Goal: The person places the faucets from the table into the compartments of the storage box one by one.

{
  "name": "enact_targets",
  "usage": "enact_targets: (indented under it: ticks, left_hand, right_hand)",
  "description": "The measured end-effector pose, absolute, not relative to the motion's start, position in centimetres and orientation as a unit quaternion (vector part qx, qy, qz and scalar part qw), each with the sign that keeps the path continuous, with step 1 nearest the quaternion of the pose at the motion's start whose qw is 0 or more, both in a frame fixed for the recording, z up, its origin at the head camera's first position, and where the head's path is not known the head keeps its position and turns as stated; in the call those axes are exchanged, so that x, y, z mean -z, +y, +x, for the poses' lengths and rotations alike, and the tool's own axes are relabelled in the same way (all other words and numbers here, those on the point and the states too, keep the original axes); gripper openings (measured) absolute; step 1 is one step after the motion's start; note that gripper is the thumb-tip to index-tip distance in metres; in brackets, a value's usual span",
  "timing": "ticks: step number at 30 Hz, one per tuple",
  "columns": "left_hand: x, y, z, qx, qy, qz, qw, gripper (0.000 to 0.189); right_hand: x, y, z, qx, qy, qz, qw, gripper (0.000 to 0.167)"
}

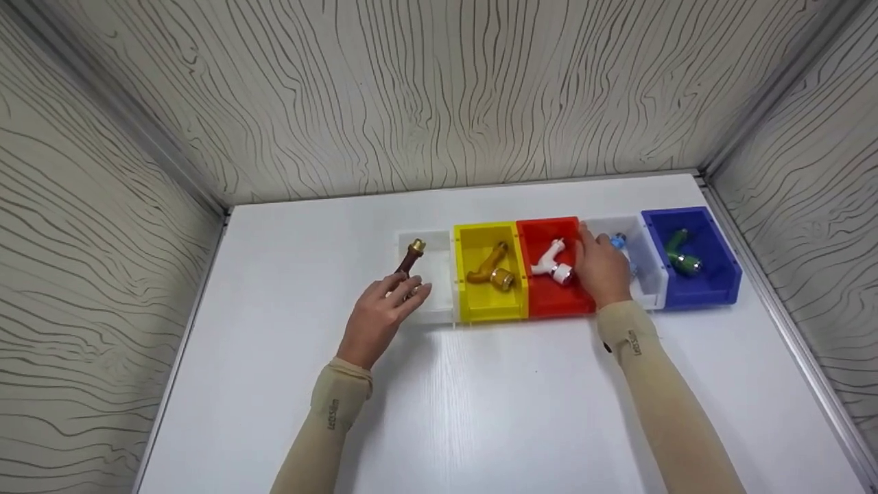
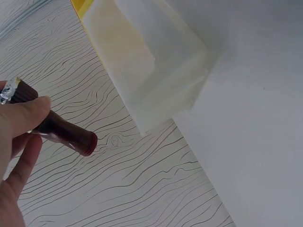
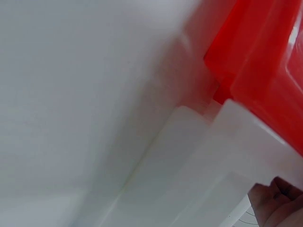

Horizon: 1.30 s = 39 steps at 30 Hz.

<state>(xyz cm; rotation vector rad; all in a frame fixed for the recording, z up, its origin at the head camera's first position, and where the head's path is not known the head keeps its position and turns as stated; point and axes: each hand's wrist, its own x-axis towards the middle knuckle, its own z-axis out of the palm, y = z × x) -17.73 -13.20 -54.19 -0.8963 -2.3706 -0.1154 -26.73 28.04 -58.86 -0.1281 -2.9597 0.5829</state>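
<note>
My left hand (image 1: 405, 291) pinches a dark brown tap (image 1: 410, 262) with a brass end, holding it over the clear bin (image 1: 433, 312) at the left of the row. In the left wrist view the thumb and fingers (image 2: 21, 120) grip the brown tap (image 2: 64, 135) beside that clear bin (image 2: 151, 71). My right hand (image 1: 598, 264) lies with fairly straight fingers over the wall between the red bin (image 1: 549, 298) and a second clear bin (image 1: 648, 274). A white tap (image 1: 552, 264) lies in the red bin just left of this hand. The right wrist view shows only fingertips (image 3: 274, 203), the red bin (image 3: 265, 56) and the clear bin (image 3: 213, 165).
A yellow bin (image 1: 473, 302) holds a brass-coloured tap (image 1: 492, 267). A blue fitting (image 1: 619, 241) sits in the right clear bin, and the blue bin (image 1: 713, 288) at the far right holds a green tap (image 1: 680, 252). Wood-patterned walls enclose the white table (image 1: 480, 398).
</note>
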Motion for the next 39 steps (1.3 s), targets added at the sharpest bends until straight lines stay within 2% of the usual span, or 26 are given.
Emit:
enact_targets:
  ticks: [5, 16, 26, 34, 39]
  left_hand:
    - [54.7, -12.0, -18.8, 0.031, -0.893, -0.349, 0.283, 0.052]
    - [56.1, -9.7, -21.1, 0.002, -0.896, -0.356, 0.265, 0.047]
    - [57.3, -9.3, -21.9, -0.037, -0.902, -0.333, 0.273, 0.041]
    - [57.8, -9.0, -22.4, -0.025, -0.911, -0.327, 0.25, 0.038]
    - [58.0, -9.1, -22.8, -0.022, -0.914, -0.325, 0.242, 0.037]
  right_hand:
    - [59.1, 28.2, -26.7, -0.185, -0.979, -0.037, 0.079, 0.049]
    - [58.8, 28.3, -26.5, -0.195, -0.978, -0.046, 0.059, 0.051]
    - [58.9, 28.1, -26.7, -0.201, -0.978, -0.054, 0.035, 0.053]
    - [59.2, 28.2, -26.5, -0.193, -0.977, -0.035, 0.086, 0.049]
    - [59.1, 27.9, -26.8, -0.195, -0.978, -0.043, 0.068, 0.051]
